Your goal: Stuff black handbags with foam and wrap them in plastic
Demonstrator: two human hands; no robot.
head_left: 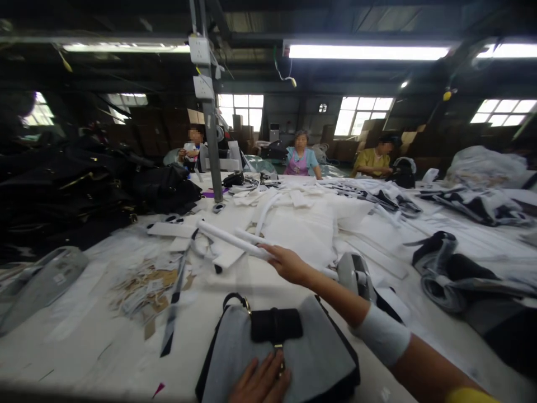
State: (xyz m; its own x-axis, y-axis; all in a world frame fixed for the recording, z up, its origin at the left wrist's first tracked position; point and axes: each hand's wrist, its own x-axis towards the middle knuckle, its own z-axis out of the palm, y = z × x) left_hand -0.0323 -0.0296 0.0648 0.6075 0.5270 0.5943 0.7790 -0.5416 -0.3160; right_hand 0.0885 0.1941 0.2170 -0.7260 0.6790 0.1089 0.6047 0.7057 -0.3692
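On the table (121,358), a black-trimmed grey bag (316,352) lies under the flat left hand (262,382), right hand (290,265) gripping white tubing (230,237).

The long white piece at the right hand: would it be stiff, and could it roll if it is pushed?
The long white piece is probably fairly stiff, since it extends nearly straight from the right hand. It looks slender, so it is likely light. Its rounded look suggests it may roll.
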